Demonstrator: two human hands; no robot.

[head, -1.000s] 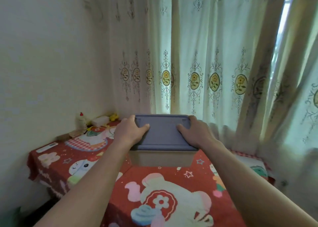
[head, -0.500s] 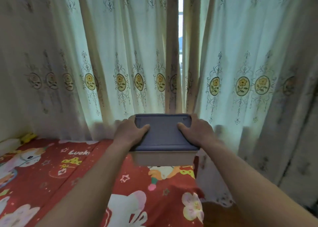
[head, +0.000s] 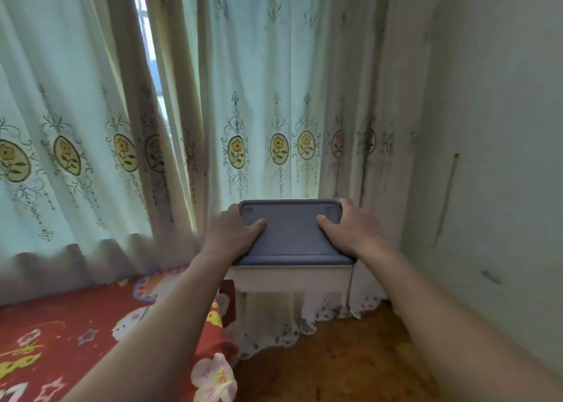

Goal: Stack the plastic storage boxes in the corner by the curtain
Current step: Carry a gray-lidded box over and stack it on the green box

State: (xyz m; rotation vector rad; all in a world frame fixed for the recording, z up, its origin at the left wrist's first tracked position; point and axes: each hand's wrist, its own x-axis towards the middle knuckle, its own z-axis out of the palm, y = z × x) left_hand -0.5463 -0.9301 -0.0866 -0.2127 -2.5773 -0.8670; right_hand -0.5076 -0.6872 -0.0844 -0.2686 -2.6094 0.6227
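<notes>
A plastic storage box (head: 291, 275) with a pale translucent body and a blue-grey lid (head: 291, 234) is held up in front of me, level. My left hand (head: 231, 234) grips its left side with the thumb on the lid. My right hand (head: 350, 229) grips the right side the same way. The box hangs in the air in front of the pale flowered curtain (head: 259, 112), above the floor corner where the curtain meets the right wall. No other storage box is in view.
A bed with a red cartoon-print cover (head: 76, 334) fills the lower left. Brown floor (head: 335, 356) lies between the bed and the white wall (head: 493, 127) on the right. The curtain hem reaches the floor.
The view has swung to the right with the box in both hands. The bed has slid to the lower left, and the right wall and the floor corner have come into view.
</notes>
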